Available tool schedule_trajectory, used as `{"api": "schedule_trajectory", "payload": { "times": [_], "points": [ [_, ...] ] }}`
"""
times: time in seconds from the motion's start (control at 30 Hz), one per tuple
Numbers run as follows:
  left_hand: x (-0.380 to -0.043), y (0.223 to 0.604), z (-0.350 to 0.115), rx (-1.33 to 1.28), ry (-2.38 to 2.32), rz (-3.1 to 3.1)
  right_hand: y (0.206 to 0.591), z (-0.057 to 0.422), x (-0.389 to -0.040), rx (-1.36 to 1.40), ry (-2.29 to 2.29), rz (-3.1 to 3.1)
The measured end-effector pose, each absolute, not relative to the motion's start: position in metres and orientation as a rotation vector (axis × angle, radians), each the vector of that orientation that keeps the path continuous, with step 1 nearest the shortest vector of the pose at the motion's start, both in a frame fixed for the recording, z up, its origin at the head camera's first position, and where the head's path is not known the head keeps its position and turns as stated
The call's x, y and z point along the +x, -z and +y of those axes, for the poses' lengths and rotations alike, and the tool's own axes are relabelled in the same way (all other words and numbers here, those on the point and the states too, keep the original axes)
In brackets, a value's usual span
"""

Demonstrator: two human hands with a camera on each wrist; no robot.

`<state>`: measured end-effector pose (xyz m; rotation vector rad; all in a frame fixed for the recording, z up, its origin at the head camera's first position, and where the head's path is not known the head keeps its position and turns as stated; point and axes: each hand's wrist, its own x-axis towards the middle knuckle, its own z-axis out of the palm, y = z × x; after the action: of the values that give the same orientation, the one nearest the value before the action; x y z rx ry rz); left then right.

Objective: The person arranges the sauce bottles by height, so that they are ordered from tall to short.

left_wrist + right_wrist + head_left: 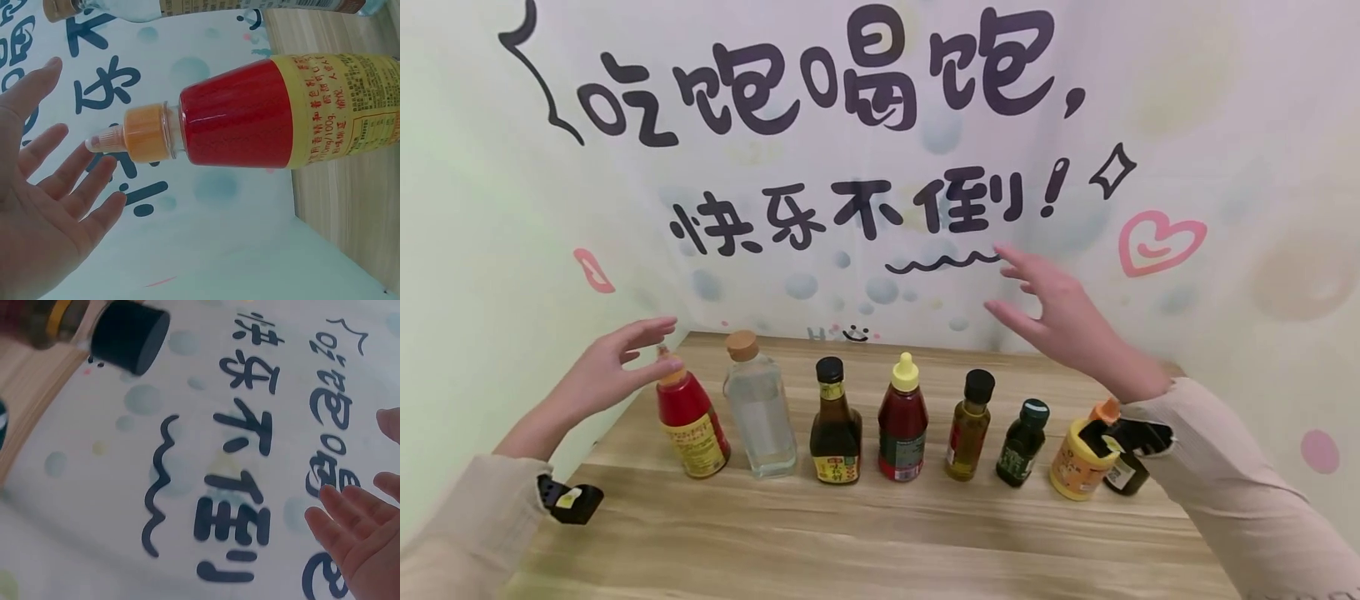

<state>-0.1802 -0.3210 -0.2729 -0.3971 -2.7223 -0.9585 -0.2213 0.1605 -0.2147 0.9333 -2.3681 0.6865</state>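
Observation:
My left hand (612,362) is beside the top of a red squeeze bottle (677,406) with an orange cap, at the far left of a row of bottles. Its fingers are spread, and in the left wrist view the fingertips overlap the pale nozzle (105,140) without curling round it. Higher up on the right, my right hand (1060,321) hovers with loosely bent fingers and holds nothing. Below it stand an oil bottle (967,433) with a black cap and a small dark green bottle (1022,446). All the bottles are upright.
The row on the wooden table (820,542) also has a clear bottle (762,417), a soy sauce bottle (835,429), a dark red bottle with a yellow tip (903,425) and a yellow tub (1072,467). Behind the tub, a dark jar (1126,477) is partly hidden. A printed cloth (805,158) hangs behind.

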Motion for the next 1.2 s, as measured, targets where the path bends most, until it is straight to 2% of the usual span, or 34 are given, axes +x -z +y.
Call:
{"api": "schedule_trajectory", "payload": {
  "times": [0.33, 0.63, 1.2],
  "points": [
    [-0.190, 0.277, -0.331, -0.376, 1.074, -2.837, 0.210, 0.109, -0.230, 1.089, -0.800, -2.377],
    [-0.191, 0.283, -0.335, -0.360, 1.186, -2.804, 0.216, 0.059, -0.241, 1.202, -1.082, -2.394],
    [-0.187, 0.306, -0.345, -0.262, 1.337, -2.747, 0.233, -0.025, -0.239, 1.371, -1.226, -2.444]
  ]
}}
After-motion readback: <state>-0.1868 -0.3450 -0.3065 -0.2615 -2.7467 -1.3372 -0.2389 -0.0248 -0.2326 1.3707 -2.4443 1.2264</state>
